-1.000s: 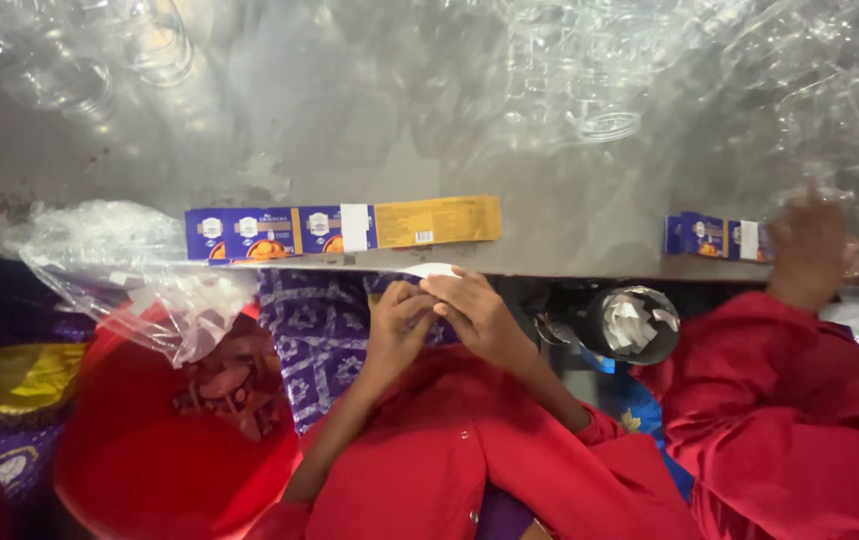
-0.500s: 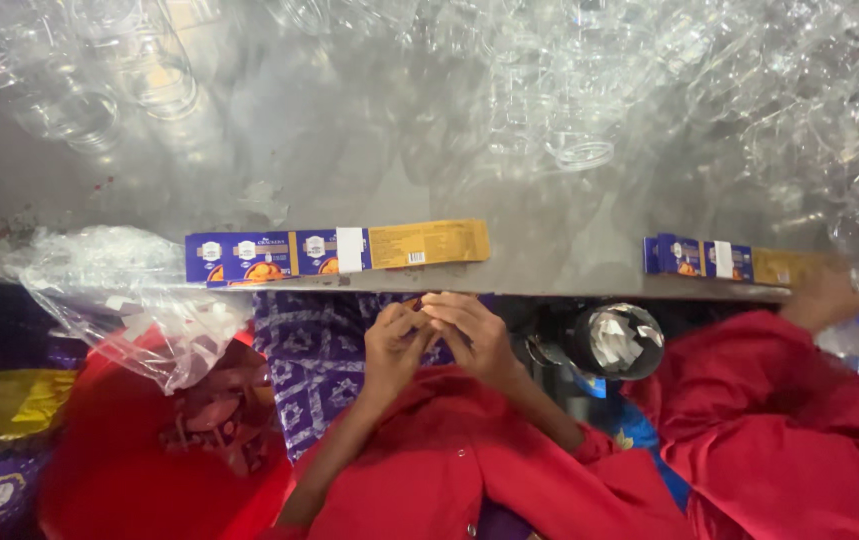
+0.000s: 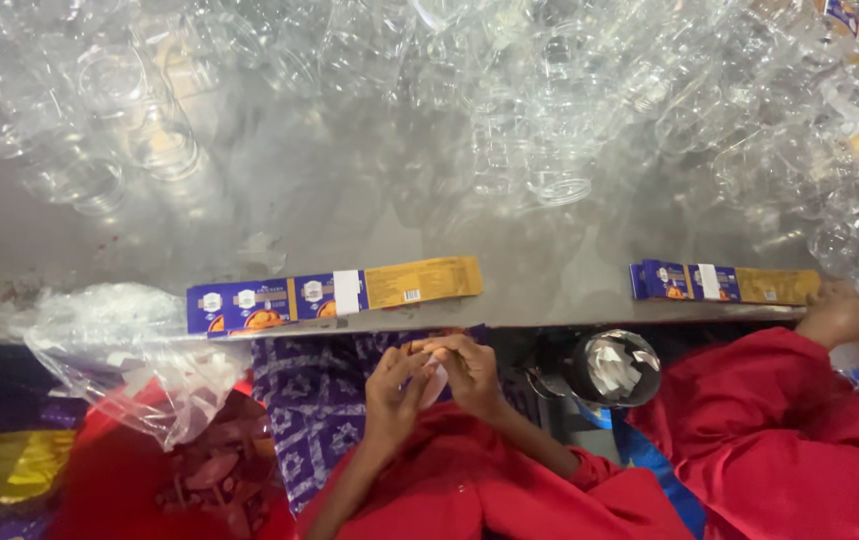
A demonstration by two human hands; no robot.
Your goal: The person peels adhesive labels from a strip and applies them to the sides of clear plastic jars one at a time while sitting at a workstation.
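My left hand (image 3: 392, 388) and my right hand (image 3: 471, 372) meet just below the table's front edge, both in red sleeves. Their fingertips pinch a small pale sticker-like piece (image 3: 436, 378) between them; most of it is hidden by the fingers. Right above my hands, a long blue and yellow label strip (image 3: 334, 293) lies flat along the edge of the grey table (image 3: 349, 220).
Several clear plastic jars (image 3: 549, 120) are piled across the far side of the table. A second label strip (image 3: 724, 283) lies at the right, where another person's hand (image 3: 837, 315) in red rests. A clear plastic bag (image 3: 129, 350) hangs at the left above a red tub (image 3: 109, 480). A shiny round roll (image 3: 614, 367) sits right of my hands.
My hands have dropped slightly from the table edge and stay together on the pale piece. The other person's hand has come down from the tabletop to its front edge.
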